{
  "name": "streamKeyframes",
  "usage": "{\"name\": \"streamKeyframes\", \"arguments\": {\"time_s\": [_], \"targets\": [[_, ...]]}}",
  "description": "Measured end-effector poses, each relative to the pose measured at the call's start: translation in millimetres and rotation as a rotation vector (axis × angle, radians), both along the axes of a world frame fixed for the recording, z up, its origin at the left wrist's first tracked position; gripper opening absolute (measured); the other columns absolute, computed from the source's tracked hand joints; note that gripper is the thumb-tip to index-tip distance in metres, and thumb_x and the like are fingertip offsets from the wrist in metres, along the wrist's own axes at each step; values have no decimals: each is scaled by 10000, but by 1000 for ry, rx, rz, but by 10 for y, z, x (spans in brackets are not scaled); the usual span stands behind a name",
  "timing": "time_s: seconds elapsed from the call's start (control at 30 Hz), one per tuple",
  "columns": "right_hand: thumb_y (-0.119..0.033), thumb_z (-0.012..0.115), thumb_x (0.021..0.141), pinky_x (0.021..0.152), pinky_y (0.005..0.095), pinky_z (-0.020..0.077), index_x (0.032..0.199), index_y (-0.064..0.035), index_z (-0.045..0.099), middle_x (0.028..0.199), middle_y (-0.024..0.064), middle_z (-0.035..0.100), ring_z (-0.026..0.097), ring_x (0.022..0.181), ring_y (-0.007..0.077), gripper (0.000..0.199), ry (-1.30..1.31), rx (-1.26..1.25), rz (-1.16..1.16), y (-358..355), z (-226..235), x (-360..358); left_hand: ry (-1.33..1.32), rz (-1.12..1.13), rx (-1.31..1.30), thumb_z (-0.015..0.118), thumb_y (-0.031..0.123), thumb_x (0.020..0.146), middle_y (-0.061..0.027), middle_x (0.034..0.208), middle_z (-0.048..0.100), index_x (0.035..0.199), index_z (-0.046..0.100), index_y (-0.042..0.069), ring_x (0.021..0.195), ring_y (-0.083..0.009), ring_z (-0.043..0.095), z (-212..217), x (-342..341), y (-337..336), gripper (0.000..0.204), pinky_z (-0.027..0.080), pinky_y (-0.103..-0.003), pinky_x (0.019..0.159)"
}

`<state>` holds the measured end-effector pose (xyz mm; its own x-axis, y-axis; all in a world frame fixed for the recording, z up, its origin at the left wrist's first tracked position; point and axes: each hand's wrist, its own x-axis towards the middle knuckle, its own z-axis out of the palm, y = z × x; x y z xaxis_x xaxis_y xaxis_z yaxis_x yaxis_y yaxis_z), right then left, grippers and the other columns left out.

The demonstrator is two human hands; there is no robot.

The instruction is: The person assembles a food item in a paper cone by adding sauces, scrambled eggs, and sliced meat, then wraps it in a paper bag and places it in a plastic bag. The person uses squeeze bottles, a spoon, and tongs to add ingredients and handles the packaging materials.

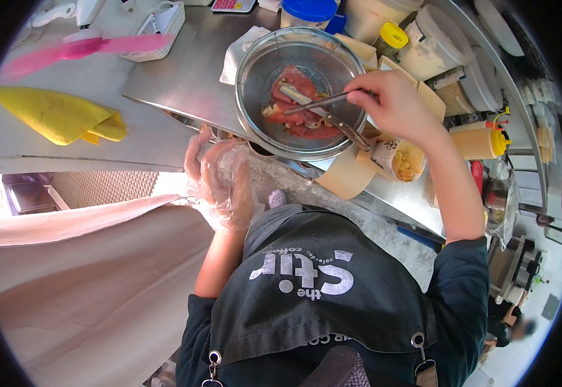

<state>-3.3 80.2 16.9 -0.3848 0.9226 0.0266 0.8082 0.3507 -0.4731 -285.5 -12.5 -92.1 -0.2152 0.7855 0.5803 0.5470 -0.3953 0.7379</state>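
My right hand (394, 103), bare, reaches over a large clear glass bowl (250, 106) and pinches a thin dark metal utensil (319, 103). The utensil points left, its tip over reddish meat-like slices (294, 80) in the bowl; its exact kind is unclear. A knife (342, 126) with a riveted wooden handle lies across the bowl, its handle over the near right rim. My left hand (223, 177), in a clear plastic glove, is raised left of the bowl, in front of the counter edge. Its fingers are loosely bent and apart, with nothing visible held.
Right of the bowl, a paper cup of yellowish food (406, 161) stands beside open cardboard boxes (348, 177). Large white tubs (435, 42) and a sauce bottle (481, 143) crowd the right. A yellow cloth (61, 116), pink fan blades (87, 48) and a white basket (158, 32) are at left.
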Motion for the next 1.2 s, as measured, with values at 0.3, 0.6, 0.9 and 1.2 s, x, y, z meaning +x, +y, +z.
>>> {"name": "streamKeyframes", "arguments": {"time_s": [0.3, 0.6, 0.9, 1.2], "targets": [[-263, 670, 959, 532, 221, 322, 973, -21, 764, 658, -73, 535, 432, 584, 30, 260, 472, -487, -261, 81, 77, 379, 454, 61, -48, 898, 513, 634, -165, 1406, 509, 1086, 793, 190, 1310, -387, 453, 400, 250, 571, 564, 378, -510, 1087], [-299, 659, 974, 517, 201, 266, 996, -43, 755, 679, -93, 522, 389, 577, 7, 274, 574, -560, -290, -59, 98, 488, 397, -130, -84, 860, 503, 695, -107, 1423, 540, 984, 824, 160, 1341, -336, 451, 383, 364, 866, 450, 297, -527, 1121], [-230, 650, 989, 717, 216, 412, 1107, -24, 715, 821, -42, 611, 514, 784, 44, 246, 296, -126, -241, -132, 180, 582, 412, -242, -206, 840, 320, 784, -81, 1427, 569, 970, 811, 65, 1272, -284, 538, 441, 353, 1056, 317, 333, -424, 1128], [-250, 652, 992, 802, 230, 437, 1161, -37, 697, 927, -42, 631, 544, 876, 59, 276, 460, -263, -130, 87, 136, 786, -439, -791, -542, 835, 171, 830, -99, 1367, 598, 1018, 752, -68, 1120, -192, 623, 574, 168, 1335, 315, 490, -330, 981]]}}
